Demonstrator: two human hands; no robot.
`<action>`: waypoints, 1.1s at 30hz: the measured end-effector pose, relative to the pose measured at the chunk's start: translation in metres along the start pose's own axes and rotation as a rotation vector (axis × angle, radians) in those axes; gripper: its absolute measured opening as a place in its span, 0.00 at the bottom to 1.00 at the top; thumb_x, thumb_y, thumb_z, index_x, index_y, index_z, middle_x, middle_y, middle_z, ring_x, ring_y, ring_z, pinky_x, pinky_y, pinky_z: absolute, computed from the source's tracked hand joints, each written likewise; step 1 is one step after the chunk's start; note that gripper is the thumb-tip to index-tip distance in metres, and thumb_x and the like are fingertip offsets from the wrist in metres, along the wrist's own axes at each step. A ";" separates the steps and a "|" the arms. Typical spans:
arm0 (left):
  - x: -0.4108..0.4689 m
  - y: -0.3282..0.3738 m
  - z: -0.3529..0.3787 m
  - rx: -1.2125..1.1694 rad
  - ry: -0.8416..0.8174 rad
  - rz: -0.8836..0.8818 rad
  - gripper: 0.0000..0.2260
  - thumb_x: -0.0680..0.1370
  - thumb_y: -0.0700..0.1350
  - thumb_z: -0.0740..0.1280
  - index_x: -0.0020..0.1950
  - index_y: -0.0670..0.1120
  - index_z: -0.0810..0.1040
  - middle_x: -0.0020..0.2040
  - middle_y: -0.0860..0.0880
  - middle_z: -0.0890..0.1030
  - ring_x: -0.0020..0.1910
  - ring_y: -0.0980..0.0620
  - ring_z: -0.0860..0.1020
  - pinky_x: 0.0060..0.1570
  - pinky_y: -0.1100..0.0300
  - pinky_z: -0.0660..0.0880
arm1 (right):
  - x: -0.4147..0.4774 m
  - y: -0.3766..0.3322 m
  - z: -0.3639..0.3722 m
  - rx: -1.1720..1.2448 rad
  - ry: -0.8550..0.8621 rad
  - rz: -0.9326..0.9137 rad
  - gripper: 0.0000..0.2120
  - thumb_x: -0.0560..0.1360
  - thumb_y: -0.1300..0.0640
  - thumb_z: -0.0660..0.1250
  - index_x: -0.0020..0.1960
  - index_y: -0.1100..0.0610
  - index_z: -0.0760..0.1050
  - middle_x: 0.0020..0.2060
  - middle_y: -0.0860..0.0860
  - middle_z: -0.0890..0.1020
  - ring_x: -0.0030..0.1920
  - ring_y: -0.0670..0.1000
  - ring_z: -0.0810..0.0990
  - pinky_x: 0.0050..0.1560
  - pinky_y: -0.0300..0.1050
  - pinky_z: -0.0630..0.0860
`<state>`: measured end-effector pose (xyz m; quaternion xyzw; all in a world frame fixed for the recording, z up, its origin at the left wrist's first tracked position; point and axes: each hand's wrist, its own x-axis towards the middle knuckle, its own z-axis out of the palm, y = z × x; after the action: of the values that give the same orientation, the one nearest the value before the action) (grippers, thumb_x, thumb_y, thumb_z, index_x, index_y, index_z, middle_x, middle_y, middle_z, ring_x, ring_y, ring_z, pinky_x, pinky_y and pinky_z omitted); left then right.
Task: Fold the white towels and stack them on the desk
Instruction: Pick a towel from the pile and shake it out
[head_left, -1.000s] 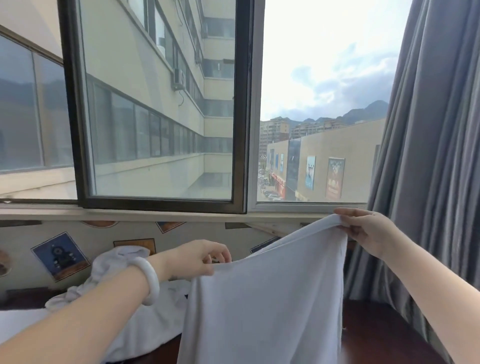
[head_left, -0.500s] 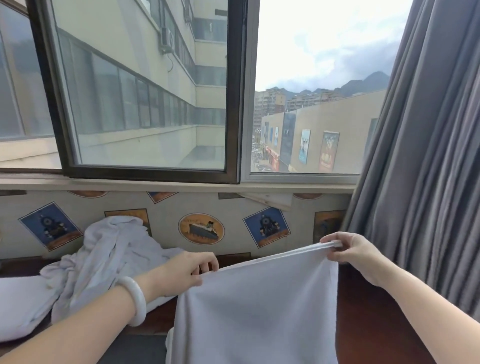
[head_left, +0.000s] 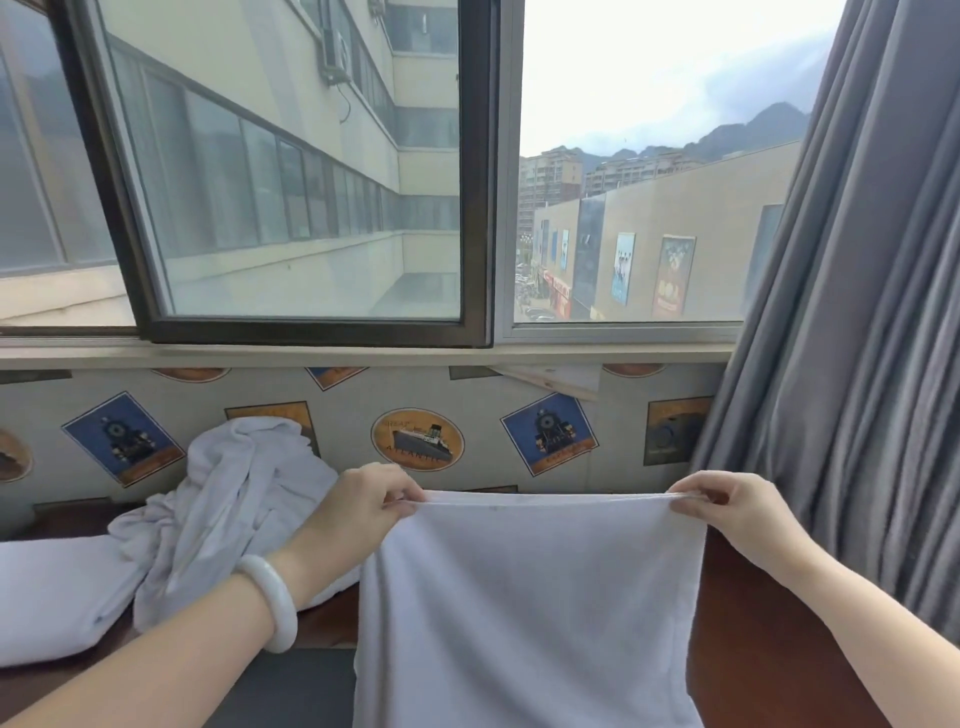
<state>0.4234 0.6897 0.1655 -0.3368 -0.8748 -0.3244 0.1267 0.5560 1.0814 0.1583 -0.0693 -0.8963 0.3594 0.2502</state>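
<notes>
The left hand (head_left: 363, 504) is pinching one top corner of a white towel (head_left: 530, 597) between thumb and curled fingers, and the right hand (head_left: 737, 509) is pinching the other corner the same way. The towel is hanging in the lower middle of the frame, above the dark bench (head_left: 753, 649). Half a second ago its top edge was slanting up to the right; now it is running level and taut. Both forearms are reaching in from the bottom corners, a pale bracelet (head_left: 272, 597) sitting on the left wrist. A crumpled heap (head_left: 234, 509) of towels is lying at left.
</notes>
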 end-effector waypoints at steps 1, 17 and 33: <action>0.002 0.003 -0.002 -0.030 0.069 -0.017 0.09 0.74 0.37 0.72 0.43 0.52 0.83 0.37 0.60 0.79 0.43 0.62 0.75 0.40 0.71 0.68 | 0.001 -0.004 -0.001 0.005 0.023 0.005 0.13 0.69 0.61 0.77 0.38 0.42 0.83 0.30 0.40 0.82 0.33 0.40 0.77 0.38 0.29 0.69; 0.050 0.006 -0.042 0.057 -0.058 0.041 0.17 0.77 0.64 0.62 0.41 0.51 0.76 0.32 0.53 0.78 0.32 0.56 0.74 0.33 0.63 0.67 | 0.073 -0.045 -0.053 0.327 0.054 0.163 0.03 0.73 0.67 0.71 0.47 0.67 0.81 0.33 0.64 0.83 0.30 0.58 0.84 0.31 0.39 0.81; 0.277 0.092 -0.190 0.315 0.328 0.154 0.05 0.77 0.43 0.71 0.49 0.42 0.81 0.42 0.44 0.79 0.45 0.46 0.76 0.45 0.59 0.66 | 0.248 -0.116 -0.152 0.485 0.417 -0.045 0.08 0.74 0.66 0.72 0.51 0.68 0.79 0.36 0.60 0.84 0.29 0.47 0.84 0.36 0.33 0.79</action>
<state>0.2811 0.7577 0.4760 -0.3214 -0.8540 -0.2235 0.3427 0.4236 1.1650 0.4294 -0.0599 -0.7152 0.5350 0.4457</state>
